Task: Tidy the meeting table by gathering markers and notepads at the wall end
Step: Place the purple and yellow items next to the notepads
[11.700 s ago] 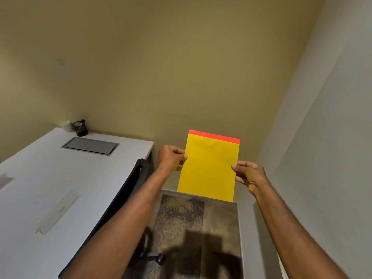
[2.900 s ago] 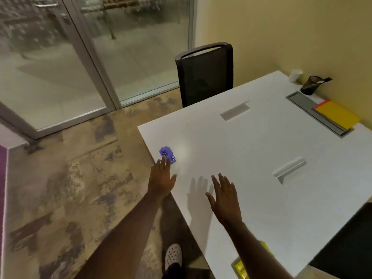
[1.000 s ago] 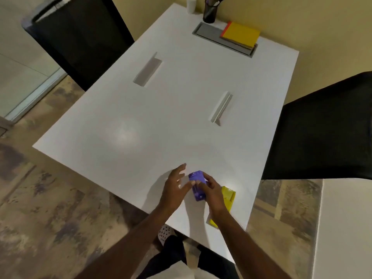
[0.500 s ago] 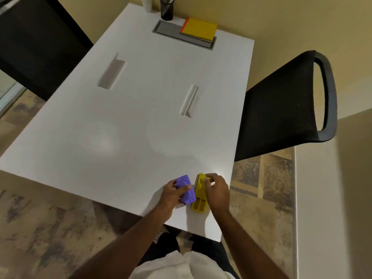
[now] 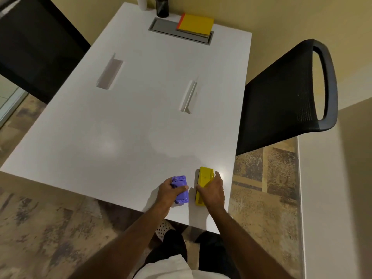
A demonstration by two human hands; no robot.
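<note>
At the near edge of the white table [image 5: 141, 127], my left hand [image 5: 171, 191] is closed around a small purple plastic block [image 5: 181, 190]. Right beside it my right hand [image 5: 211, 190] grips a yellow plastic block [image 5: 204, 181] of similar size; both blocks rest on the tabletop. At the wall end a yellow notepad with a red binding [image 5: 195, 24] lies partly over a grey cable tray [image 5: 167, 29]. A black mesh pen cup [image 5: 162, 8] with markers stands just behind the tray.
A white cup [image 5: 142, 3] stands by the wall. Two slot cut-outs [image 5: 109, 71] [image 5: 188, 96] break the tabletop. One black chair [image 5: 281, 93] stands on the right side, another black chair [image 5: 34, 47] on the left. A pale wall ledge [image 5: 332, 188] runs along the right.
The two blocks have been drawn slightly apart, purple under the left hand and yellow under the right. The view has shifted a little.
</note>
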